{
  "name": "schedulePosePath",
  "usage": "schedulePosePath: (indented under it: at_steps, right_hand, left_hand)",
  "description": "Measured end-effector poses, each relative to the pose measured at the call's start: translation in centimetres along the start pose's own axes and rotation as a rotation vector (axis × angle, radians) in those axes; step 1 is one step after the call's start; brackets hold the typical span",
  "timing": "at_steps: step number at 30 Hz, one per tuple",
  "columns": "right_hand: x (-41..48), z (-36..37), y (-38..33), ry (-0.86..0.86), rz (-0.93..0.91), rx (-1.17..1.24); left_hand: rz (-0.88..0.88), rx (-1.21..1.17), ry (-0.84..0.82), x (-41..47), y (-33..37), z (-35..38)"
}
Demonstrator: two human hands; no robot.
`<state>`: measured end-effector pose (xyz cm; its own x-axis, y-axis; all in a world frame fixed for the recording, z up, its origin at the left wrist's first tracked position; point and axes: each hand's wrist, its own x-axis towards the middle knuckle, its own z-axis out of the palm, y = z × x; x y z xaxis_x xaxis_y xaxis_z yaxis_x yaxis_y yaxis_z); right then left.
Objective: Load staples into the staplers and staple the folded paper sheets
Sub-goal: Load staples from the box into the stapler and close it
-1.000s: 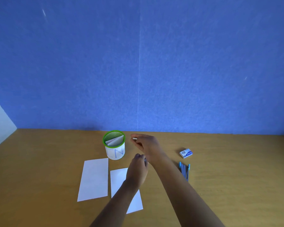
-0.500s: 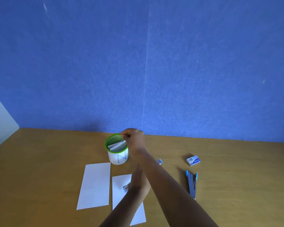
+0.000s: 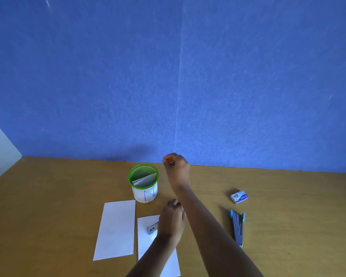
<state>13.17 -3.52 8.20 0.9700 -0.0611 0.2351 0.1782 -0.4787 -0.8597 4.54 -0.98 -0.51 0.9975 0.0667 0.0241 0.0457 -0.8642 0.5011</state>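
Observation:
My left hand (image 3: 172, 218) is closed over a small blue-grey stapler (image 3: 152, 229), whose end sticks out to the left above a folded white sheet (image 3: 146, 242). A second folded sheet (image 3: 116, 228) lies flat beside it on the left. My right hand (image 3: 177, 166) hangs raised just right of the green mesh cup (image 3: 143, 172), fingers curled and pinched together; I cannot make out anything between them. Another blue stapler (image 3: 238, 226) lies opened flat on the desk at the right. A small staple box (image 3: 239, 196) sits behind it.
The green mesh cup holds several folded sheets and has a white label around its lower half. The wooden desk (image 3: 58, 196) ends at a blue felt wall (image 3: 168, 86) close behind the cup. A white panel (image 3: 0, 152) stands at the far left.
My right hand went from beside the cup to over its rim, then pulled back up and to the right. My left hand with the small stapler sank onto the nearer sheet.

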Motion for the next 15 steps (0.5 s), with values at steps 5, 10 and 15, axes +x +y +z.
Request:
schedulePosePath:
  at_steps: [5,10,15]
  right_hand:
    - [-0.4,-3.3,3.2,0.148,0.050,-0.092]
    - [-1.6,-7.0,6.5,0.202,0.114,-0.218]
    - [-3.3,-10.0,9.3,0.231,0.214,-0.334]
  left_hand:
    - [0.072,0.050,-0.003,0.1,-0.2,-0.1]
    - [0.103,0.072,-0.002,-0.1,-0.3,0.0]
    - [0.092,0.047,0.019,-0.5,-0.2,-0.1]
